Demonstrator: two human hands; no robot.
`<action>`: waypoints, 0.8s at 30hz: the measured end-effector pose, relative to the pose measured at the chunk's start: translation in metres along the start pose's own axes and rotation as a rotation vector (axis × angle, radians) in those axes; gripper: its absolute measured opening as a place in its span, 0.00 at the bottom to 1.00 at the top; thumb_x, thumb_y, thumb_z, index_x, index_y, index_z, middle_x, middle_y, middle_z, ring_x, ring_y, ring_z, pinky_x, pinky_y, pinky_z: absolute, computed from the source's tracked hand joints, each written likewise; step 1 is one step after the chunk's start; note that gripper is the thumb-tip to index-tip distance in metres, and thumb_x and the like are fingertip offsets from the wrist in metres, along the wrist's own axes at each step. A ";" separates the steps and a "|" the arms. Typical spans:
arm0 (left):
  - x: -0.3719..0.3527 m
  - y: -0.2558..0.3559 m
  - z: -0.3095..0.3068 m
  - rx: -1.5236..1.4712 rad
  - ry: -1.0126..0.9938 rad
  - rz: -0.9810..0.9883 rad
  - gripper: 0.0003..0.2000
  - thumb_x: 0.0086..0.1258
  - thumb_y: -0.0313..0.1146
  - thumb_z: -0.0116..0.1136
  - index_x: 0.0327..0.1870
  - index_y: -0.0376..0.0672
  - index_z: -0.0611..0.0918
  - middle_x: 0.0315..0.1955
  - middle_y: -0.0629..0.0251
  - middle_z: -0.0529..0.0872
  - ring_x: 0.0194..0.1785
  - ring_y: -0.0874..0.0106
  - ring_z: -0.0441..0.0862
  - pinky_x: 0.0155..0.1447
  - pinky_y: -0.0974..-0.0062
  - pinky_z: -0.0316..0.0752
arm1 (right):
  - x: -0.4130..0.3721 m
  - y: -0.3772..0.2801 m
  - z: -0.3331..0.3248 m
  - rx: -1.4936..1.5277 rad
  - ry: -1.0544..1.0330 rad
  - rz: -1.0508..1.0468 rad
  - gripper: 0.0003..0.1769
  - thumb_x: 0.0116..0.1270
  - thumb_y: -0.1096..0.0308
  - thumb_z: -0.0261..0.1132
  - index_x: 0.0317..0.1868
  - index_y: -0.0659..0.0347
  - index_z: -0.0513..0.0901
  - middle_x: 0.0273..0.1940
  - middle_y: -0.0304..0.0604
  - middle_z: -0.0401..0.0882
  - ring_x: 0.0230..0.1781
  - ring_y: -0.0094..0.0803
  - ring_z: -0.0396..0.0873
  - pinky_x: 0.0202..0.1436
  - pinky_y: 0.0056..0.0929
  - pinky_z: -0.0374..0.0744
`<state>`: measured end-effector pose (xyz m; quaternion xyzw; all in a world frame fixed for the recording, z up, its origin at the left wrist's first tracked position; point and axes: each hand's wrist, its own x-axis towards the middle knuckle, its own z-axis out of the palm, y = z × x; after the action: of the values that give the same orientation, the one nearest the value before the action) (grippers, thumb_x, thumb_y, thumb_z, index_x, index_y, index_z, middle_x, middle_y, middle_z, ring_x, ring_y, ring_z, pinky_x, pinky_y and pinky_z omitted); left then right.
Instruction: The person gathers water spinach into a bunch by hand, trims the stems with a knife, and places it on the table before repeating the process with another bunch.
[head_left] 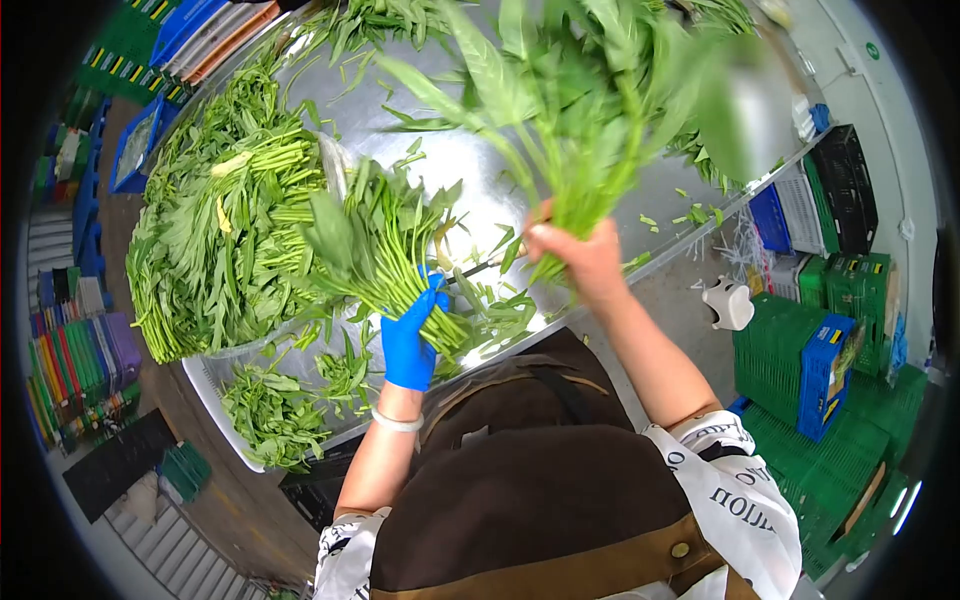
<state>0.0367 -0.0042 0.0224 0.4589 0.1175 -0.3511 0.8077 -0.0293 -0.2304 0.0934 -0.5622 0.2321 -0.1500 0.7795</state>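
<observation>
My left hand, in a blue glove, is closed around a bunch of leafy greens that looks like water spinach. Its cut stems point towards me and its leaves point away. My bare right hand grips a second, larger bunch of water spinach by the stems, raised over the table; its leaves are blurred. Between my hands is a thin dark tool, perhaps a knife, partly hidden. Beside my left hand lies a big heap of water spinach, stems facing the middle.
The shiny metal table carries loose leaves and cut stem pieces. More loose greens lie at its near left corner. Green crates are stacked on the right, with a white container nearby. Coloured crates stand at the left.
</observation>
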 end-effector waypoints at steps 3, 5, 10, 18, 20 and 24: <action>0.003 -0.041 -0.013 -0.051 -0.015 -0.183 0.18 0.71 0.28 0.55 0.61 0.38 0.73 0.47 0.60 0.83 0.41 0.72 0.81 0.48 0.74 0.79 | -0.010 0.066 0.019 0.028 -0.117 0.291 0.13 0.59 0.64 0.71 0.38 0.62 0.79 0.27 0.38 0.80 0.26 0.24 0.77 0.34 0.26 0.75; 0.006 -0.065 -0.030 -0.026 0.024 -0.370 0.17 0.73 0.37 0.54 0.59 0.39 0.75 0.45 0.59 0.83 0.41 0.69 0.82 0.47 0.71 0.80 | -0.025 0.103 0.014 -0.052 -0.216 0.666 0.11 0.61 0.65 0.70 0.40 0.60 0.80 0.31 0.36 0.80 0.27 0.24 0.76 0.34 0.27 0.76; -0.001 -0.051 -0.026 0.056 0.041 -0.506 0.21 0.73 0.45 0.54 0.59 0.40 0.74 0.43 0.60 0.84 0.43 0.68 0.83 0.48 0.67 0.80 | -0.043 0.121 0.008 0.090 -0.232 0.804 0.18 0.59 0.68 0.70 0.50 0.62 0.80 0.41 0.39 0.82 0.39 0.26 0.78 0.46 0.27 0.76; -0.021 -0.025 -0.020 0.822 -0.145 -0.054 0.21 0.72 0.39 0.54 0.60 0.32 0.74 0.53 0.59 0.81 0.56 0.68 0.77 0.60 0.69 0.70 | -0.055 0.071 0.028 -0.258 -0.426 0.359 0.26 0.54 0.71 0.73 0.54 0.64 0.78 0.46 0.39 0.82 0.45 0.25 0.77 0.53 0.26 0.74; -0.040 -0.014 -0.021 0.814 -0.242 -0.051 0.22 0.71 0.36 0.55 0.60 0.30 0.73 0.54 0.55 0.81 0.56 0.66 0.77 0.61 0.68 0.71 | -0.072 0.055 0.036 0.009 -0.464 0.469 0.29 0.52 0.75 0.73 0.57 0.64 0.76 0.49 0.39 0.81 0.48 0.27 0.76 0.55 0.28 0.74; -0.031 -0.042 -0.044 0.934 -0.189 0.141 0.20 0.71 0.36 0.56 0.57 0.31 0.77 0.48 0.54 0.84 0.50 0.66 0.80 0.57 0.67 0.73 | -0.070 0.091 0.042 0.156 -0.516 0.542 0.31 0.51 0.78 0.73 0.58 0.63 0.75 0.51 0.39 0.79 0.52 0.29 0.75 0.57 0.30 0.73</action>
<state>-0.0082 0.0323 -0.0145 0.7454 -0.1581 -0.3510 0.5443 -0.0692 -0.1327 0.0318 -0.4387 0.1564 0.1905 0.8642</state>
